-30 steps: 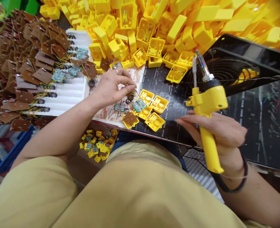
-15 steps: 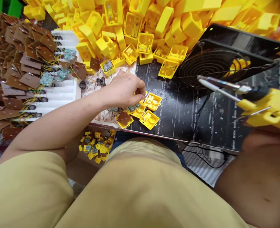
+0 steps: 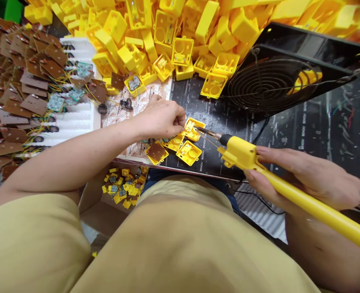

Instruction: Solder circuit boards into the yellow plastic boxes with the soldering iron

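My right hand [image 3: 304,175] is closed round a yellow soldering iron [image 3: 243,152] with a thin wire feed beside its tip. The tip reaches a small open yellow plastic case [image 3: 195,127] on the bench. My left hand [image 3: 164,116] rests at that case's left side, fingers pinched; what they hold, if anything, is hidden. Just below sit another yellow case [image 3: 189,153] and one with a brown circuit board [image 3: 156,152] in it. A further case [image 3: 174,142] lies partly under my left hand.
Yellow cases are heaped [image 3: 115,28] along the back. A black fan [image 3: 265,83] stands at right. Brown circuit boards with wires [image 3: 30,69] pile up at left, beside white ridged foam [image 3: 79,118]. A cardboard box [image 3: 100,211] below the bench edge holds more cases.
My right hand has brought the soldering iron left and down, from in front of the fan to the open case. My left hand stays pinched at nearly the same spot.
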Motion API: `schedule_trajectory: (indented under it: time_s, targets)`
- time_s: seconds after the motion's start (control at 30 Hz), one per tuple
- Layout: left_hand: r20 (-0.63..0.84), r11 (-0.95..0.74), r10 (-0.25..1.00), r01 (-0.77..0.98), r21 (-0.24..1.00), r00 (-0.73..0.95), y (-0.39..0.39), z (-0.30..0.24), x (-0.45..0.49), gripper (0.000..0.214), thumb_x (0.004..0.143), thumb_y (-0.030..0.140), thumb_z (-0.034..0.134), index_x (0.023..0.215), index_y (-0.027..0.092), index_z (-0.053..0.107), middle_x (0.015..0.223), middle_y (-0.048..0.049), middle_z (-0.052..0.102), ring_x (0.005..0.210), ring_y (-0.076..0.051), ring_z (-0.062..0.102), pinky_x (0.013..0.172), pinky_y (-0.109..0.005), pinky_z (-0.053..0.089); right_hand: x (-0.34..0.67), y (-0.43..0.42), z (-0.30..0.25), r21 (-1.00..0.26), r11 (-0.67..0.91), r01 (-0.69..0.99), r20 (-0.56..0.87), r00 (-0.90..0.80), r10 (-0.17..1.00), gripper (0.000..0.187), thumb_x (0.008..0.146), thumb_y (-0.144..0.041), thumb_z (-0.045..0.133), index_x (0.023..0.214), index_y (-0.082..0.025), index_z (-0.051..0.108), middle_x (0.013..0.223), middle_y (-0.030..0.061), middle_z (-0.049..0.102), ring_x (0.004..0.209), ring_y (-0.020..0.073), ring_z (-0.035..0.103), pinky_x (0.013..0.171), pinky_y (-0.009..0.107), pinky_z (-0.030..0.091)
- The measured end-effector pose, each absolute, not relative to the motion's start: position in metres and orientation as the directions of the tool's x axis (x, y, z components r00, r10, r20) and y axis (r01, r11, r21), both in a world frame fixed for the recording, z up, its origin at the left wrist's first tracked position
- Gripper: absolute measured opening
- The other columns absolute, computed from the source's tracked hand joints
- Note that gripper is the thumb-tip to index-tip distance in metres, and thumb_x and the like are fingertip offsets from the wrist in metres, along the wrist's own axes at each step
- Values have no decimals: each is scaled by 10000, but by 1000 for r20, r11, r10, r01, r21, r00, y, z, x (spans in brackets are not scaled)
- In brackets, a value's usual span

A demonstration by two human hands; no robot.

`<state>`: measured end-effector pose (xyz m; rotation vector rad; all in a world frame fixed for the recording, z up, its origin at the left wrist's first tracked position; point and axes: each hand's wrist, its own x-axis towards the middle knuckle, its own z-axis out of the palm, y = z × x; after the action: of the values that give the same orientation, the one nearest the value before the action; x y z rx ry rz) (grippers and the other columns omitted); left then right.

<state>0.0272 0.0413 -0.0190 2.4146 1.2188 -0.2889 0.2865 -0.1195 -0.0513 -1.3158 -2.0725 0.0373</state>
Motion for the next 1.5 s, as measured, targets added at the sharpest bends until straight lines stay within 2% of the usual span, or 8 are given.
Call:
schedule_trajectory:
  time_s: [0.13, 0.27, 0.4, 0.47, 0.6, 0.9, 1.1, 1.5]
  targets:
    - [-383, -535, 714, 810, 241, 586, 42, -17, 30, 149, 834, 247, 627, 814, 205, 768, 757, -7, 731, 874, -221, 704, 1101, -494, 393, 288, -115, -61, -347, 512, 786, 562, -263, 784, 227, 1017, -388, 662, 1222, -290, 678, 915, 14, 800, 704, 175, 762, 619, 276, 613]
    - [-384, -542, 709, 805, 241, 592, 44, -18, 29, 150, 840, 251, 627, 794, 206, 762, 730, -6, 722, 849, -215, 701, 1087, -472, 407, 285, -114, -63, -374, 566, 734, 602, -272, 750, 270, 973, -299, 723, 1232, -268, 654, 900, 17, 794, 716, 183, 763, 618, 285, 622]
    - [-326, -575, 704, 776, 260, 631, 44, -21, 29, 165, 849, 244, 606, 836, 213, 767, 753, -10, 734, 874, -214, 701, 1071, -451, 420, 278, -110, -54, -361, 685, 633, 662, -344, 666, 330, 822, -176, 864, 1063, -260, 654, 779, -33, 751, 672, 169, 742, 529, 247, 592]
    - [-304, -597, 706, 768, 232, 640, 42, -22, 29, 192, 864, 228, 582, 880, 211, 772, 823, -23, 763, 944, -232, 707, 1082, -468, 409, 275, -110, -49, -365, 676, 640, 632, -364, 685, 313, 836, -152, 847, 1011, -280, 620, 752, -49, 731, 663, 165, 735, 532, 250, 594]
    - [-311, -609, 719, 779, 149, 622, 35, -24, 29, 254, 917, 217, 537, 973, 196, 784, 988, -79, 796, 1096, -294, 698, 1066, -494, 414, 269, -112, -44, -386, 631, 673, 540, -390, 746, 257, 921, -146, 759, 1026, -295, 578, 784, -35, 729, 696, 165, 739, 605, 279, 623]
    - [-307, -654, 708, 754, 55, 636, 28, -20, 28, 274, 956, 231, 509, 985, 169, 775, 1026, -134, 786, 1154, -354, 676, 1009, -510, 452, 272, -112, -45, -338, 637, 692, 546, -407, 732, 298, 880, -146, 785, 1036, -315, 595, 810, -60, 747, 701, 161, 740, 586, 291, 616]
    - [-211, -664, 718, 744, 77, 663, 25, -24, 29, 255, 968, 262, 513, 968, 180, 754, 966, -114, 769, 1125, -329, 667, 1034, -506, 443, 270, -112, -41, -347, 641, 685, 539, -414, 734, 250, 917, -140, 764, 1009, -279, 576, 801, -35, 738, 706, 141, 732, 610, 265, 616]
    - [-117, -729, 682, 684, -30, 722, 22, -37, 25, 238, 974, 249, 486, 955, 163, 707, 905, -87, 746, 1055, -285, 673, 997, -476, 468, 262, -97, -34, -296, 757, 582, 606, -498, 620, 214, 877, -118, 818, 962, -167, 628, 785, 53, 742, 656, 140, 711, 633, 257, 630]
